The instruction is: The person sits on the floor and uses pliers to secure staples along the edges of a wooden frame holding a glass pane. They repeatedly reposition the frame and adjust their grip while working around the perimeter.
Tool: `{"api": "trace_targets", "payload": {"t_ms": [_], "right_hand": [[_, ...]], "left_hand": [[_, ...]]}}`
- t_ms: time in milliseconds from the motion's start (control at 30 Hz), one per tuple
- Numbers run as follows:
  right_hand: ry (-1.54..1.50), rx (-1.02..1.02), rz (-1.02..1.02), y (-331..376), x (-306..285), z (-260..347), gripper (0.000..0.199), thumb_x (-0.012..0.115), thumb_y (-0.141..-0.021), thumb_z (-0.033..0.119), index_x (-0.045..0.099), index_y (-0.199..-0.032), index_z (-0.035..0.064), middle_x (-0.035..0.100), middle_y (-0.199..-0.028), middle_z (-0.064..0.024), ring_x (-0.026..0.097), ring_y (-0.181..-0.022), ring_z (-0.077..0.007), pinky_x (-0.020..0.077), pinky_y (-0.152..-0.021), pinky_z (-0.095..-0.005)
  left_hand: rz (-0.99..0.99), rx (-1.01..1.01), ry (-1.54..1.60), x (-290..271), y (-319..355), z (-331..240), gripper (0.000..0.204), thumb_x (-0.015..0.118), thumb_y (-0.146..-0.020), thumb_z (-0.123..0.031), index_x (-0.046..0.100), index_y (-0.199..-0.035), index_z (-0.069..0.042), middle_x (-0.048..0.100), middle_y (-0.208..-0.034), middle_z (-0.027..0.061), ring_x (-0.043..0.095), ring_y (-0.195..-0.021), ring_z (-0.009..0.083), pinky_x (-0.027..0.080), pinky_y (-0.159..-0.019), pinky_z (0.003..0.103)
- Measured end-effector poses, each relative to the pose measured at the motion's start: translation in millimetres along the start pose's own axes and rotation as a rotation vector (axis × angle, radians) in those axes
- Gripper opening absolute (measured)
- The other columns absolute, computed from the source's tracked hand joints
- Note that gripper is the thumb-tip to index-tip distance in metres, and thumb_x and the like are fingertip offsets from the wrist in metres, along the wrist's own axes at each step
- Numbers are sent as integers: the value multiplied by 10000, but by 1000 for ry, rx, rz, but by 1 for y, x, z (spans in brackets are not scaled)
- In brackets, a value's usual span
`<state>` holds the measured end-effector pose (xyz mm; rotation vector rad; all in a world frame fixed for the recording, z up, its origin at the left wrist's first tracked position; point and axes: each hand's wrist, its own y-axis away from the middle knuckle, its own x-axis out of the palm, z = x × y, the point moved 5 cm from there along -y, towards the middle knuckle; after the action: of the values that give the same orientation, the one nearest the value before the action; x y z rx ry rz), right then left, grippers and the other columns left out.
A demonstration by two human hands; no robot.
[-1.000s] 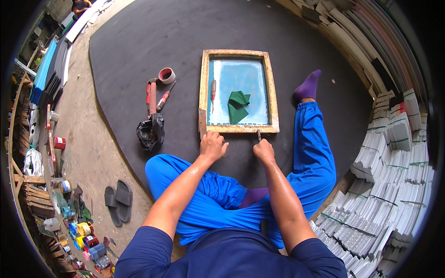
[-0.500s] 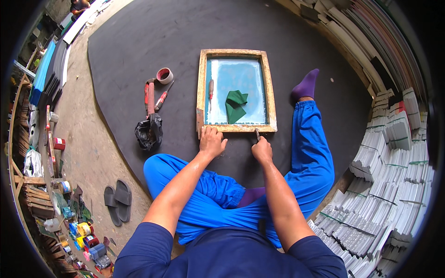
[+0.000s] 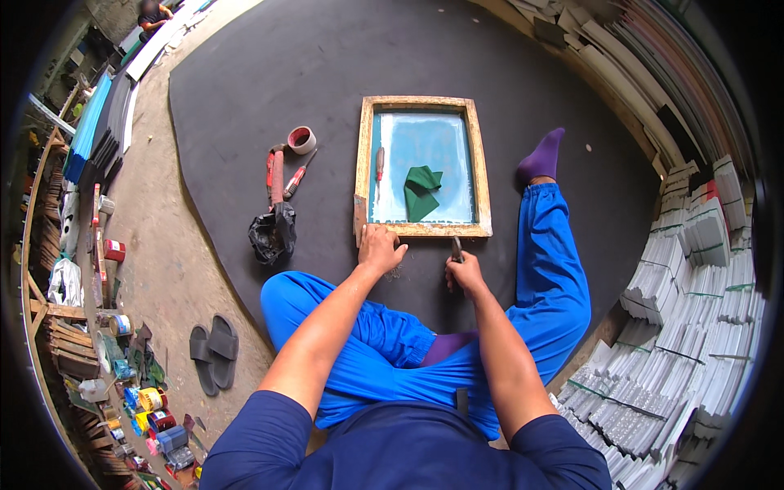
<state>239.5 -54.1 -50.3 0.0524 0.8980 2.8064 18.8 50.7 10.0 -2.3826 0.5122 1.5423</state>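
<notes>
Far to the left of the wooden screen frame [image 3: 422, 168], a pair of dark slippers [image 3: 212, 353] sits on the bare concrete, with paint tins [image 3: 151, 408] beyond them. Closer to the frame's left side, on the dark mat [image 3: 269, 73], lie a crumpled black bag [image 3: 272, 233], a red-handled tool [image 3: 275, 174], a red screwdriver [image 3: 297, 176] and a roll of tape [image 3: 302, 140].

My left hand [image 3: 380, 248] presses down on the frame's near left corner, fingers curled over the wood. The frame lies flat on the mat just in front of my crossed legs, its pale blue mesh facing up. On the mesh, a small red-handled tool [image 3: 380, 163] lies along the left rail and a folded green cloth [image 3: 421, 191] sits near the middle.

My right hand [image 3: 465, 273] is closed around a small dark tool [image 3: 457, 248], its tip at the frame's near rail, right of centre. My hands are apart, both at that near edge.

Right of the frame, my leg in blue trousers [image 3: 555, 269] stretches out, ending in a purple sock [image 3: 542, 158]. Farther right stand stacks of pale bundled sheets [image 3: 694, 269].
</notes>
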Motion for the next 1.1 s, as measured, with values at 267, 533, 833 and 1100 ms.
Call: {"api": "trace_targets", "payload": {"t_ms": [267, 533, 833, 1100], "right_hand": [[356, 9, 297, 37, 60, 16, 133, 587, -858, 52, 621, -981, 18, 620, -673, -75, 606, -488, -172, 473, -411, -323], [350, 128, 441, 34, 70, 18, 215, 622, -921, 125, 619, -1088, -11, 662, -758, -102, 663, -576, -196, 518, -489, -337], [270, 204, 220, 22, 32, 10, 295, 633, -986, 266, 593, -1146, 21, 689, -890, -142, 702, -690, -231, 538, -595, -415], [516, 162, -84, -4, -25, 33, 291, 623, -976, 230, 564, -1086, -32, 639, -783, -119, 654, -593, -233, 530, -547, -405]], "left_hand": [[-125, 372, 37, -3, 27, -30, 194, 801, -750, -208, 785, -918, -112, 715, -886, 34, 605, -994, 240, 445, -972, 401], [-69, 254, -26, 3, 35, -10, 129, 772, -791, -263, 797, -816, -139, 726, -801, 15, 613, -908, 215, 448, -864, 388], [392, -58, -163, 10, 44, 9, 311, 762, -829, -437, 807, -850, -130, 759, -846, 61, 696, -925, 246, 476, -832, 418], [68, 107, -151, -7, 36, -7, 326, 842, -726, -439, 767, -826, -137, 693, -950, 52, 617, -988, 254, 477, -847, 410]]}}
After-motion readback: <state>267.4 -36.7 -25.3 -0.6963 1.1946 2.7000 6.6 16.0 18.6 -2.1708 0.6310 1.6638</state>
